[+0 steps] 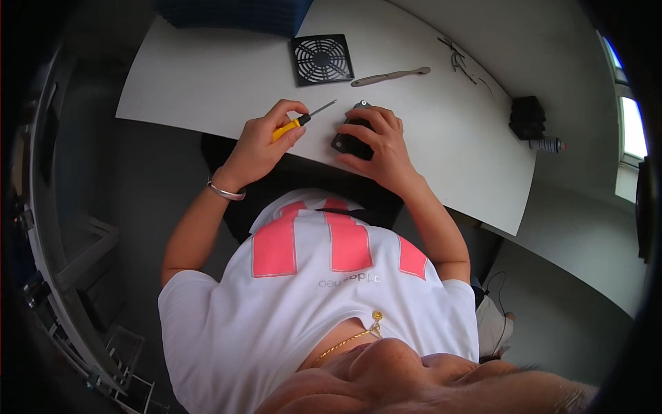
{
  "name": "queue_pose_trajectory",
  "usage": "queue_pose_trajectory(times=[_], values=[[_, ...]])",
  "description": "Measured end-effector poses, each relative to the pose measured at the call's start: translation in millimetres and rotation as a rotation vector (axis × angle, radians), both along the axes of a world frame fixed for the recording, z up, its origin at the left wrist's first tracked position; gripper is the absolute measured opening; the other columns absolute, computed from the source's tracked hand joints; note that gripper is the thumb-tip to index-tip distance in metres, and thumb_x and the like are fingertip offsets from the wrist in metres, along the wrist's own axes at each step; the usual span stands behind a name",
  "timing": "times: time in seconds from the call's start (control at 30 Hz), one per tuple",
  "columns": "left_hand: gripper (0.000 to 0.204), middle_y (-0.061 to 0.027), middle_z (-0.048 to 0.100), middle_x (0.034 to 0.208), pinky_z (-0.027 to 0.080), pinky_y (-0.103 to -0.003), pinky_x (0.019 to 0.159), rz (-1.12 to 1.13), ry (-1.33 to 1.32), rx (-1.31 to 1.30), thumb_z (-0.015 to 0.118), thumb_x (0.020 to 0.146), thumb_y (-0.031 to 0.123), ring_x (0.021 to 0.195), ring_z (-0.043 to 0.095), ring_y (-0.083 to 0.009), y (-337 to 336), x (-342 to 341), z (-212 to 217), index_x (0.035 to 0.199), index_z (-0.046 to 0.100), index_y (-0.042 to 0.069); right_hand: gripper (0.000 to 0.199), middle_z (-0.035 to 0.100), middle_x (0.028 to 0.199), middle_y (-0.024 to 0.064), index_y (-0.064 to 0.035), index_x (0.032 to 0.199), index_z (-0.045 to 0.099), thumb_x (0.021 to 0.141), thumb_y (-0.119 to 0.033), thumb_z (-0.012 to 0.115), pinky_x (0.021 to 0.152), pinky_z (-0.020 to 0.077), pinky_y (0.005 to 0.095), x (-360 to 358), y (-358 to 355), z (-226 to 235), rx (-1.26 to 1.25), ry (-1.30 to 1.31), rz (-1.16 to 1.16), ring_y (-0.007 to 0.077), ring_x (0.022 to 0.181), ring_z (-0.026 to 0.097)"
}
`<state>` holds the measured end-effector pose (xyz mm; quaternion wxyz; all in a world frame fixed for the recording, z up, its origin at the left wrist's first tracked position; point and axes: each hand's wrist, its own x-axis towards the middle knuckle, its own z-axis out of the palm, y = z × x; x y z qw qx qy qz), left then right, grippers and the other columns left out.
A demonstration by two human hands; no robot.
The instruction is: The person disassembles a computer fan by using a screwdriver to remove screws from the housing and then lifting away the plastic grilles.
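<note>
Our left hand [265, 138] is closed around one small screwdriver with a yellow handle and a thin metal shaft [303, 120], its tip pointing up and to the right, toward the other hand. On that wrist sits one silver bangle [226, 191]. Our right hand [381, 141] lies curled over one small black boxy part [349, 143], fingers pressing it down on the white tabletop [207, 83] close to the near edge; the screwdriver tip ends just beside it without touching.

Farther out on the table we count one square black fan grille with ringed slots [321, 59], lying flat, and just to its right one slim grey tool with a long flat handle [390, 76]. Near the far right edge lie a few thin dark wires [456, 58]. At the right end stands one black blocky object [527, 117], with one small grey cylinder with a red tip [548, 145] just beside it.
</note>
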<state>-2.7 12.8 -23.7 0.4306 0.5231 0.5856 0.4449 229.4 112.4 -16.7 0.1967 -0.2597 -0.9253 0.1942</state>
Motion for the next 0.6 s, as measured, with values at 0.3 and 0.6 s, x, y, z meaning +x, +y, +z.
queue_pose_trajectory(times=[0.3,0.6], values=[[0.026,-0.0100,0.062,0.078,0.048,-0.032,0.060,-0.235,0.722,0.164,0.069,0.088,0.009,0.062,0.060,-0.0233,-0.7,6.1,65.7,0.114,0.068,0.007,0.039,0.060,0.120,0.0023,-0.0161,0.105,0.071,0.069,-0.025,0.084,0.093,0.0370,0.0447,4.3,-3.2,-17.7,0.037,0.138,-0.297,0.0285,0.119,0.047],[0.024,-0.0090,0.061,0.075,0.049,-0.036,0.056,-0.387,0.961,0.233,0.069,0.087,0.011,0.061,0.061,-0.0261,22.0,29.1,82.8,0.112,0.068,0.009,0.033,0.061,0.117,-0.0004,-0.0170,0.100,0.074,0.070,-0.026,0.083,0.090,0.0372,0.0424,10.5,7.6,-20.8,-0.023,0.155,-0.234,0.0255,0.116,0.048]])
